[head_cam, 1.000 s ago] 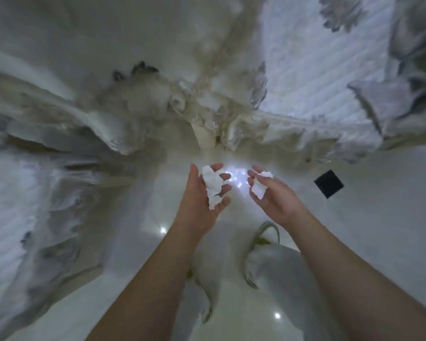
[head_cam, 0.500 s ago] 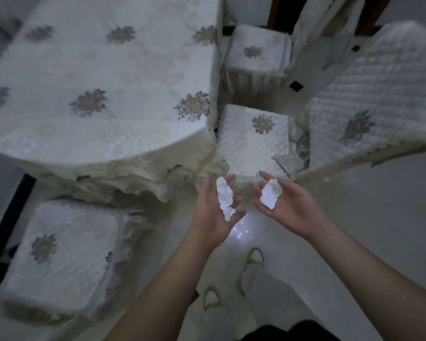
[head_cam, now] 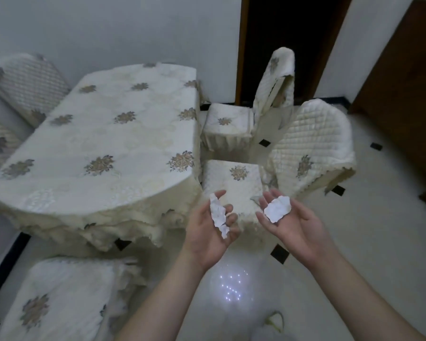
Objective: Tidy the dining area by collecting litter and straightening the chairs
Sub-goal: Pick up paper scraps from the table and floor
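Far-left chairs [head_cam: 22, 84]: two quilted cream backs with flower motifs stand against the wall, just beside the far side of the table.
Near-left chair [head_cam: 59, 296]: a covered seat with a flower motif lies at the lower left, its far edge close under the drooping tablecloth.
Table [head_cam: 103, 148]: covered in a cream cloth patterned with brown-gold flowers; the scalloped hem hangs over the near rounded end.
Left hand [head_cam: 212, 232]: palm up, above the floor near the table's end; the fingers curl loosely round a piece of litter.
Long paper scrap [head_cam: 218, 214]: crumpled white paper, narrow and upright, lying against the left hand's fingers, its lower tip reaching the palm.
Floor [head_cam: 369, 242]: pale glossy tiles with small black diamond insets; a cluster of tiny light reflections shows below the two hands.
Middle chair [head_cam: 234, 183]: the seat sits just beside the table edge, its quilted back leaning away to the right; both hands overlap its near edge in view.
Far chair [head_cam: 228, 124]: behind the middle one, seat close to the table, tall back in front of the dark doorway.
Right hand [head_cam: 290, 222]: palm up, fingers spread and relaxed, not clasping.
Flat paper scrap [head_cam: 277, 208]: crumpled white paper resting loose on the right hand's fingers and upper palm.
Doorway [head_cam: 288, 33]: dark opening with a brown frame.
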A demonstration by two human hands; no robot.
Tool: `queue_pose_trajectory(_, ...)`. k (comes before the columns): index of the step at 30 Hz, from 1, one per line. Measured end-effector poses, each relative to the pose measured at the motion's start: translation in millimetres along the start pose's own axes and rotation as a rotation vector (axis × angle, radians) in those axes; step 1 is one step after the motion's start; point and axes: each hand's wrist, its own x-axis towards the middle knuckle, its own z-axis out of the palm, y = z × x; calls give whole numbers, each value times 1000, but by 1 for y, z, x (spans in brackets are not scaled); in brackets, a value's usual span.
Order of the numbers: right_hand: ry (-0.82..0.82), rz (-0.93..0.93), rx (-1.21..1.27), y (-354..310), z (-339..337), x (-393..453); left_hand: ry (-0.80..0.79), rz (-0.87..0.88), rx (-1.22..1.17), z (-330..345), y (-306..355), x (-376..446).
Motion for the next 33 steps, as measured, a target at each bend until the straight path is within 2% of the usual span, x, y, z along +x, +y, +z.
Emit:
queue_pose_trajectory(6, -50, -123, 76, -55, -4, -37, -92, -27, 72, 53, -35, 17)
queue_pose_trajectory(13, -93, -242, 85, -162, -67, -101, -117, -52, 93, 125, -124, 73)
queue_pose_trajectory(23, 115, -351, 181, -297, -144, -164, -188, -183, 130, 229, -275, 158)
queue_pose_trajectory(33, 114, -393, 207, -369, -175, -116, -207, -217, 150, 248, -296, 257)
